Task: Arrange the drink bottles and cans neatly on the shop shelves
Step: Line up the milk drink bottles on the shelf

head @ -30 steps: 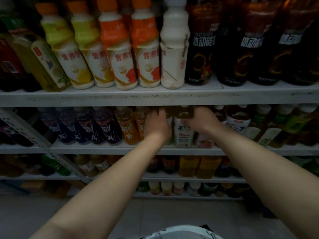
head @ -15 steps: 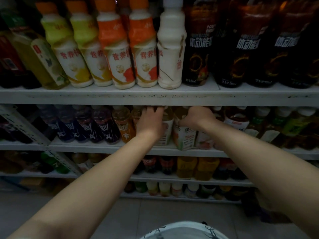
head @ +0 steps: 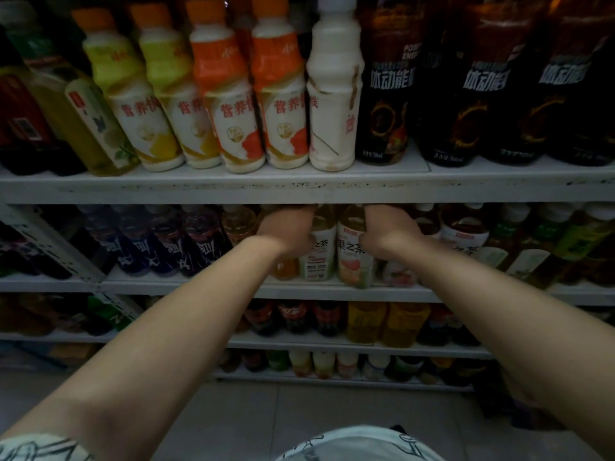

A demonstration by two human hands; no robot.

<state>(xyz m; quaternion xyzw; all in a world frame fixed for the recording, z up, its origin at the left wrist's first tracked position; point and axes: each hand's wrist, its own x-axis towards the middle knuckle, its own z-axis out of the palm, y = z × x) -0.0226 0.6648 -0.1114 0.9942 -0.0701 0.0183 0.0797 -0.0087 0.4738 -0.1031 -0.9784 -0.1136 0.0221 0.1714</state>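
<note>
A: The tea bottles [head: 353, 251], where are they?

B: On the second shelf [head: 332, 292], near its front edge, standing upright side by side.

A: And the hands?

B: Both reach in under the upper shelf [head: 299, 191]. The left hand [head: 289, 231] and the right hand [head: 387, 231] are at the bottle necks; fingers are hidden, so I cannot tell the grip.

Head view, close, facing shelves [head: 299, 191]
</note>
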